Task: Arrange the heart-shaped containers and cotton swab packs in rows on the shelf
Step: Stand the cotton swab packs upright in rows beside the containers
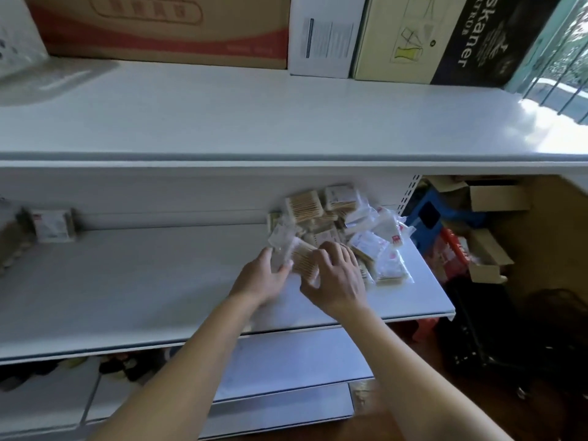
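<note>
at the right end of the middle shelf [133, 291], your hands met on one cotton swab pack [304, 261]: left hand [264, 278] pinching its crinkly clear wrap, right hand [337, 281] curled over its near end. its wooden sticks ran slantwise away from you. the loose heap of packs [350, 230] lay just beyond, nearer your right hand.

Both bare forearms reach forward and up from the lower edge of the view, converging toward the middle. The left hand [265, 276] lies thumb-side up, its fingers extended forward. The right hand [337, 283] is palm down, fingers curled; motion blur leaves it unclear whether its grip has closed on anything.
</note>
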`<state>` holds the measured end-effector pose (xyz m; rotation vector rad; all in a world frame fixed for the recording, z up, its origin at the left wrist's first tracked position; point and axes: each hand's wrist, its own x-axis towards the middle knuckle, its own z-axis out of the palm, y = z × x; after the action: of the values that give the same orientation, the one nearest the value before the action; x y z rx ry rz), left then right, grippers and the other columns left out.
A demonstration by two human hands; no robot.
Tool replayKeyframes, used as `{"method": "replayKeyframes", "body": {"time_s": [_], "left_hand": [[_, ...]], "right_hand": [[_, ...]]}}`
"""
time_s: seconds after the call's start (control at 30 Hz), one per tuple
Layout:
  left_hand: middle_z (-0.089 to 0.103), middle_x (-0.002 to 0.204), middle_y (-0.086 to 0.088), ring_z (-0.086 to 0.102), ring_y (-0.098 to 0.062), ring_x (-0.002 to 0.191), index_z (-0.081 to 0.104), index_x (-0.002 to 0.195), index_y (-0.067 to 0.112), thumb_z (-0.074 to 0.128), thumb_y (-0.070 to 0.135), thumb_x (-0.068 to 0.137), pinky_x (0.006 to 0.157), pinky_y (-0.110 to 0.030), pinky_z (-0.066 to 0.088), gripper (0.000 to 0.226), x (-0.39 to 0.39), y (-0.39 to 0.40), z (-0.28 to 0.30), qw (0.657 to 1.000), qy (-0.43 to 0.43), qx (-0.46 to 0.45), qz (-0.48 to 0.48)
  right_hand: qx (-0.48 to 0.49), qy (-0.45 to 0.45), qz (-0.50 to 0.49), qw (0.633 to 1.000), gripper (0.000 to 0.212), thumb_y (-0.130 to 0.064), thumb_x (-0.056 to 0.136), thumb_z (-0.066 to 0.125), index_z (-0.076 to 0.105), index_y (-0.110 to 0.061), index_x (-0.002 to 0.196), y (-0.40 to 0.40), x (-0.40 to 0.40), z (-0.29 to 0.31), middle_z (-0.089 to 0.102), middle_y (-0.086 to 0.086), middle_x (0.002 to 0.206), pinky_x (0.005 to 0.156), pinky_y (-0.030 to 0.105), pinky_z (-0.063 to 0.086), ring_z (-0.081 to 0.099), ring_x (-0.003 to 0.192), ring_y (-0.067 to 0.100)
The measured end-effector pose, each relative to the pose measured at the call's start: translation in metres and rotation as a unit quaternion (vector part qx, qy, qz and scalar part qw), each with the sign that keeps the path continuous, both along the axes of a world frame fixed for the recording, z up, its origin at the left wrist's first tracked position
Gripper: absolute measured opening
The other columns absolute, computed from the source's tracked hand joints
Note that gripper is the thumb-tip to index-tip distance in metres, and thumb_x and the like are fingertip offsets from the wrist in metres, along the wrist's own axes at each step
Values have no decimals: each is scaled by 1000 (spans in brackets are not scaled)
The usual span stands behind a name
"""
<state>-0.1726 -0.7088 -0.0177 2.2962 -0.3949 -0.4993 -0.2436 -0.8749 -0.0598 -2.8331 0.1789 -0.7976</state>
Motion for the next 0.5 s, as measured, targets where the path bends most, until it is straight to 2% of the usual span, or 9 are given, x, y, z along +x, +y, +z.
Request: {"method": "replayKeyframes", "body": {"time_s": [0.07,0.1,0.2,0.27,0.33,0.4,0.47,0.5], "left_hand": [[71,117,-3,69,-25,102,64,114,25,66,46,90,95,-44,54,32,0,-5,1,991,65,-114,31],[74,108,-1,71,-24,95,66,109,27,69,46,85,91,-48,56,31,2,-9,-1,985,65,-155,43],[74,104,11,71,-14,96,66,118,37,66,49,74,88,-40,58,46,7,-19,-2,973,39,-218,61],[75,102,10,72,-13,93,69,113,34,69,38,80,80,-34,58,34,6,-24,2,968,56,-238,55],[74,80,7,70,-17,74,69,88,22,70,28,85,69,-32,57,8,4,-29,2,961,82,-254,69],[60,58,4,57,-20,58,53,69,18,67,28,85,63,-33,48,24,-1,-31,1,959,101,-251,83],[55,58,2,52,-20,59,50,70,15,63,35,82,63,-33,44,27,-6,-35,-4,960,122,-242,78],[57,62,1,53,-20,62,52,74,12,61,40,79,64,-34,44,29,-8,-37,-6,961,125,-236,69]], "right_hand": [[40,-59,13,997,33,-42,82,68,63,-12,94,6,-6,4,58,5,100,89,35,44,55,93,25],[44,-69,20,996,35,-47,87,66,65,-14,96,7,-9,6,59,3,101,88,34,44,55,95,22],[74,-71,-21,995,36,-45,97,52,65,-13,104,-7,-16,11,61,4,111,85,39,46,56,100,27],[79,-36,-131,988,34,-39,93,54,62,-9,108,-30,-18,12,60,11,119,89,47,48,55,107,34],[68,41,-203,976,46,-43,91,55,59,-4,115,-56,-18,11,56,19,129,105,51,42,49,123,40],[56,115,-214,968,56,-49,92,54,55,-3,123,-75,-19,8,48,22,142,118,48,28,36,139,39],[48,148,-198,968,52,-49,91,54,54,-6,121,-87,-16,4,48,18,142,120,46,24,30,143,36],[50,147,-187,970,51,-52,89,52,55,-8,114,-91,-14,4,54,15,132,116,46,30,37,137,36]]}}
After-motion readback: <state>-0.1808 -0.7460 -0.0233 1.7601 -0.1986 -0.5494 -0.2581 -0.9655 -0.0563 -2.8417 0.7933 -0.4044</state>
